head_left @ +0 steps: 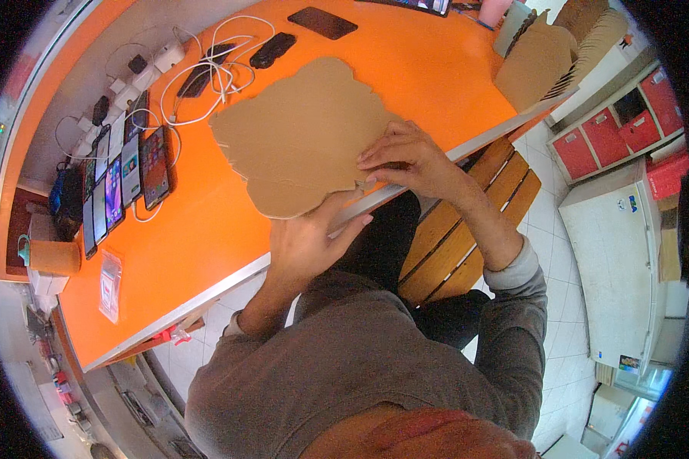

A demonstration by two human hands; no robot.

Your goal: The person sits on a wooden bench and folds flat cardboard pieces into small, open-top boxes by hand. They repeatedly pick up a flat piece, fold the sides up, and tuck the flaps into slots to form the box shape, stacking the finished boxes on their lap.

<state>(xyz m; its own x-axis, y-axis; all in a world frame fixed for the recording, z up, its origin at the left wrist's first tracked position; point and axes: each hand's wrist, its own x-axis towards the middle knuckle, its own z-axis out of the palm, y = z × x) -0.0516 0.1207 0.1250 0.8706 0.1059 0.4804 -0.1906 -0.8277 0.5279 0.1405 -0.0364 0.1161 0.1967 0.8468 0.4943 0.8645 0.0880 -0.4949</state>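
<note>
A flat brown cardboard piece (302, 130) with wavy, uneven edges lies on the orange table (199, 260), close to its near edge. My left hand (306, 241) is at the cardboard's near edge, its thumb stretched out to the right and apart from the fingers, which are partly hidden. At the cardboard's right corner, my right hand (406, 157) has its fingers bent and pinched over the edge. A small torn bit of the edge shows just below those fingertips.
Several phones (113, 191) lie at the left beside white chargers and tangled white cables (220, 76). A dark phone (321, 23) is at the far side. A cardboard box (540, 65) stands back right. A wooden slatted stool (467, 229) is under the table edge.
</note>
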